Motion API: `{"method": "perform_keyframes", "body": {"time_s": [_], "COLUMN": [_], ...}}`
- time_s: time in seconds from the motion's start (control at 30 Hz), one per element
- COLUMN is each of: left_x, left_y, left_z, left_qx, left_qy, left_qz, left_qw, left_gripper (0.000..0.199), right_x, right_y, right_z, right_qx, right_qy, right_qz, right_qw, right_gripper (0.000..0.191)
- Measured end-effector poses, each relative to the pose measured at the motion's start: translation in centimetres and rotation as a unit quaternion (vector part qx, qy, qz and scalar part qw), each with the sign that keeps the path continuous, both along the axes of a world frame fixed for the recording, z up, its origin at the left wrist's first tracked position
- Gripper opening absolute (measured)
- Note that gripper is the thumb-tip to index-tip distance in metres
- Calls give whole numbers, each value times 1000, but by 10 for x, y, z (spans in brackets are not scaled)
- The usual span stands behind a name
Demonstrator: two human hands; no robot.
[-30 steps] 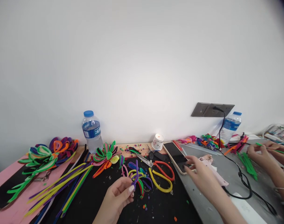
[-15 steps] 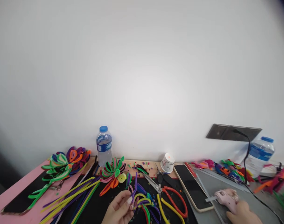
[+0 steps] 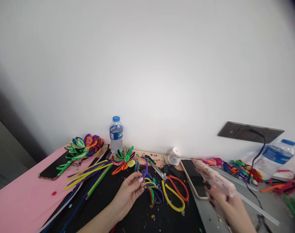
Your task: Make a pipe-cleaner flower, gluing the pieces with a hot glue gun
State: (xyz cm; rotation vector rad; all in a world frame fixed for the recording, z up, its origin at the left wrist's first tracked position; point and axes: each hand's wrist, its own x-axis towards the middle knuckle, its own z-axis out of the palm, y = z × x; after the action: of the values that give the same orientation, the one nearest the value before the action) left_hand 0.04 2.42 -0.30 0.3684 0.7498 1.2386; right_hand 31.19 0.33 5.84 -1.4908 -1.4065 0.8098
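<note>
Pinched together, the fingers of my left hand hold a purple pipe cleaner above the black mat. Just right of those fingers lie looped pipe cleaners in yellow, purple, green and red. My right hand is wrapped round a pink glue gun, blurred by motion, over the right side of the phone. Scissors with one red and one yellow handle lie between my hands. A pipe-cleaner flower sits behind my left hand.
Loose pipe cleaners, a second phone and more flowers are at the left. A water bottle and a paper cup stand by the wall. Another bottle and a black cable are at the right.
My right hand has lifted the pink glue gun off the grey surface and brought it left, over the phone. The view has shifted, showing more of the table and my left forearm.
</note>
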Motion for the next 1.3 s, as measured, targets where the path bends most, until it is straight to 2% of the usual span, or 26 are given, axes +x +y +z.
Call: {"method": "perform_keyframes", "body": {"time_s": [0.07,0.13,0.2,0.27,0.4,0.53,0.7,1.3], "left_x": [0,-1,-3,-4,-5,-3,-2,-1], "left_y": [-1,-1,-1,-1,-3,-7,-10,-11], "left_z": [2,4,5,5,0,-4,-6,-2], "left_qx": [3,-2,-10,-17,-41,-57,-62,-62], "left_qy": [-5,-11,-14,-13,-33,-59,-77,-99], "left_qz": [-4,-3,1,0,-19,-52,-73,-77], "left_qw": [1000,1000,1000,1000,998,995,992,990], "left_gripper": [14,14,14,15,15,15,15,16], "right_x": [-42,-73,-92,-101,-102,-103,-110,-109], "right_y": [3,8,12,14,13,9,7,5], "right_z": [-1,-10,-24,-38,-60,-69,-70,-72], "right_qx": [-33,-64,-87,-104,-140,-166,-185,-185], "right_qy": [105,174,204,214,242,266,261,261], "right_qz": [19,88,157,192,205,215,211,218], "right_qw": [994,979,962,952,938,925,924,922], "right_gripper": [49,47,46,44,43,43,52,46]}}
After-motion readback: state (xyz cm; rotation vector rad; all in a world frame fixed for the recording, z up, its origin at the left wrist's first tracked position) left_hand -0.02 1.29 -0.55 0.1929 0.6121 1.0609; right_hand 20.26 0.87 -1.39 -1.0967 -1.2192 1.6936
